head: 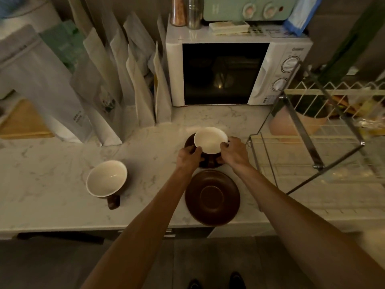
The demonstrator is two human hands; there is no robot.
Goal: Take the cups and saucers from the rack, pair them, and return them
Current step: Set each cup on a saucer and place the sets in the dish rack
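A brown cup with a white inside (210, 140) stands on a brown saucer (189, 142) in the middle of the marble counter. My left hand (189, 156) holds that pair from the left and my right hand (233, 152) holds it from the right. Whether the fingers grip the cup or the saucer rim is hard to tell. A second brown saucer (212, 198) lies bare near the counter's front edge. To its left a second cup (106, 178) stands alone, its handle toward me.
A metal dish rack (308, 147) stands at the right, with a pink bowl behind it. A white microwave (239, 71) stands at the back, and several paper bags (116, 86) lean at the back left. The counter's front edge runs just below the bare saucer.
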